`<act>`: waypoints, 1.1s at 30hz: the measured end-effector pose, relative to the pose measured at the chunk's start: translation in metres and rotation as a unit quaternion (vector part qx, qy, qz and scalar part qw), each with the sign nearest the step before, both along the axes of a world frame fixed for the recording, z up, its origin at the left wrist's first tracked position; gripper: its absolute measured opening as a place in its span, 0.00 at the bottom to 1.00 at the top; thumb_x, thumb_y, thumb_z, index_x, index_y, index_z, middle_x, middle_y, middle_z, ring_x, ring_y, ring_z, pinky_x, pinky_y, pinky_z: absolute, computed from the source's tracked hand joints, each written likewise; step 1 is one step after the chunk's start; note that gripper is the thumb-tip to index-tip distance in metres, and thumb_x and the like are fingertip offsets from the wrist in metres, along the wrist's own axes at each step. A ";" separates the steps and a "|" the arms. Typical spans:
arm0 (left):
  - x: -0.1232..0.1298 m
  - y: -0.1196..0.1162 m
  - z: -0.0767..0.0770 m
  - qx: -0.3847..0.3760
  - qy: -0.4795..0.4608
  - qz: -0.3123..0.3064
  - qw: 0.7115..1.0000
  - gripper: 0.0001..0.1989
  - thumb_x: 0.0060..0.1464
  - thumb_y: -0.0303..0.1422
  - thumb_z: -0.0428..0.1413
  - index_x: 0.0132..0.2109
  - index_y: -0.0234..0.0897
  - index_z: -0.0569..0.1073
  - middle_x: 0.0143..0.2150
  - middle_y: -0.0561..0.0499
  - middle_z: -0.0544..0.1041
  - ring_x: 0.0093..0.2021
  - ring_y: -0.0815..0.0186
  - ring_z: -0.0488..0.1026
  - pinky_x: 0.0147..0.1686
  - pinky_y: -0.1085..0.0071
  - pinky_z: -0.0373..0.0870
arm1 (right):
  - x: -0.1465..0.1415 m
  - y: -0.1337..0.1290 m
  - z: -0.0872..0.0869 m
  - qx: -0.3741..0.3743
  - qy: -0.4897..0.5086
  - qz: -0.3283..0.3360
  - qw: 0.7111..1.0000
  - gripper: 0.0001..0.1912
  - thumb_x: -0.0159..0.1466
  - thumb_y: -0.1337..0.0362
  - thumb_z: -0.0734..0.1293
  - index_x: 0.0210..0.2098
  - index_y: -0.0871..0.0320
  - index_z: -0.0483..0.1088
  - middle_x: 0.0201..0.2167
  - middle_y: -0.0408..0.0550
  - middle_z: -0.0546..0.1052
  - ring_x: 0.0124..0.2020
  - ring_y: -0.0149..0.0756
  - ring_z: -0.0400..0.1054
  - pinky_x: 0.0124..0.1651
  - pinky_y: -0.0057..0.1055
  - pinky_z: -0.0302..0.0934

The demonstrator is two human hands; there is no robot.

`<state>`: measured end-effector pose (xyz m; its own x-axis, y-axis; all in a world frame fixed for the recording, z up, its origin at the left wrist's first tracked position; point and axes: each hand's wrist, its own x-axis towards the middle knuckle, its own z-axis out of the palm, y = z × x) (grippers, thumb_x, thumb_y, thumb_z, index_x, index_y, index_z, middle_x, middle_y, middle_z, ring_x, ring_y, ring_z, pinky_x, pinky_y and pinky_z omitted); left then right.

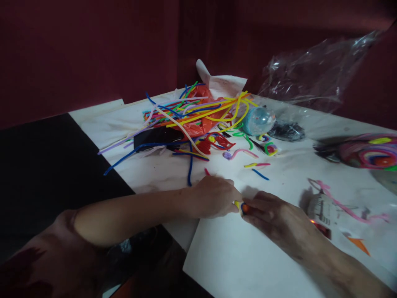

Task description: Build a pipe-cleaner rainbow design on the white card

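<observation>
My left hand (215, 196) and my right hand (269, 215) meet over the white paper, fingers pinched together. Between them is a small pipe cleaner coil (245, 208) with an orange middle and dark, white and yellow around it. The right fingertips grip its orange side, while the left fingers close on the yellow end. Part of the coil is hidden by the fingers. Just beyond the hands lie a short blue pipe cleaner piece (260, 174) and a yellow and pink piece (257, 165).
A heap of pipe cleaners (186, 109) covers an orange plastic bag (201, 124) beside a black phone-like slab (158, 135). Right of it stand a clear bluish plastic container (259, 121) and a clear plastic sheet (310, 78). A coiled, multicoloured craft piece (369, 152) lies far right.
</observation>
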<state>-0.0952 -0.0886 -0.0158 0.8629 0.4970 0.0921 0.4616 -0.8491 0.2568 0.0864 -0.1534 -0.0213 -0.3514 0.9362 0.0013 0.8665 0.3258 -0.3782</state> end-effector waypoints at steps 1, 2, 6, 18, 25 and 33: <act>0.000 0.000 -0.001 0.004 -0.005 0.006 1.000 0.09 0.50 0.37 0.51 0.37 0.42 0.72 0.31 0.52 0.70 0.36 0.64 0.69 0.28 0.72 0.59 | 0.000 0.000 0.001 -0.004 0.000 0.001 1.000 0.13 0.60 0.59 0.56 0.33 0.53 0.70 0.31 0.45 0.66 0.28 0.33 0.63 0.27 0.27 0.58; 0.001 0.000 -0.002 0.008 -0.009 0.011 1.000 0.10 0.50 0.38 0.51 0.38 0.43 0.72 0.31 0.52 0.70 0.35 0.64 0.69 0.28 0.72 0.60 | -0.001 0.000 0.001 -0.008 -0.001 0.000 1.000 0.13 0.60 0.58 0.56 0.32 0.53 0.70 0.31 0.45 0.66 0.28 0.33 0.63 0.27 0.27 0.58; 0.001 -0.002 -0.003 0.022 -0.014 0.012 1.000 0.10 0.49 0.38 0.51 0.39 0.45 0.72 0.30 0.52 0.70 0.34 0.64 0.68 0.29 0.72 0.60 | -0.001 -0.001 0.002 -0.007 -0.010 -0.006 1.000 0.13 0.60 0.58 0.56 0.32 0.52 0.69 0.31 0.43 0.66 0.29 0.33 0.63 0.26 0.27 0.59; 0.001 -0.002 -0.003 -0.013 -0.012 0.030 0.999 0.14 0.48 0.43 0.52 0.41 0.45 0.71 0.33 0.53 0.71 0.36 0.64 0.69 0.29 0.72 0.60 | 0.001 -0.001 -0.003 0.038 -0.042 0.001 0.998 0.10 0.60 0.61 0.58 0.37 0.52 0.69 0.33 0.43 0.67 0.29 0.32 0.64 0.27 0.26 0.60; -0.001 -0.002 -0.002 -0.028 -0.023 0.025 0.999 0.12 0.49 0.41 0.51 0.40 0.44 0.72 0.32 0.53 0.71 0.35 0.64 0.69 0.28 0.72 0.60 | 0.000 -0.002 0.001 0.022 -0.036 -0.001 0.999 0.10 0.60 0.61 0.59 0.37 0.52 0.69 0.33 0.44 0.67 0.30 0.33 0.64 0.28 0.26 0.59; 0.002 -0.004 -0.004 -0.018 -0.031 0.046 0.998 0.11 0.48 0.37 0.51 0.40 0.45 0.72 0.32 0.54 0.72 0.36 0.64 0.69 0.29 0.72 0.61 | 0.000 -0.002 0.000 0.017 -0.031 -0.003 0.999 0.09 0.60 0.61 0.59 0.37 0.52 0.69 0.35 0.43 0.67 0.32 0.33 0.64 0.28 0.26 0.59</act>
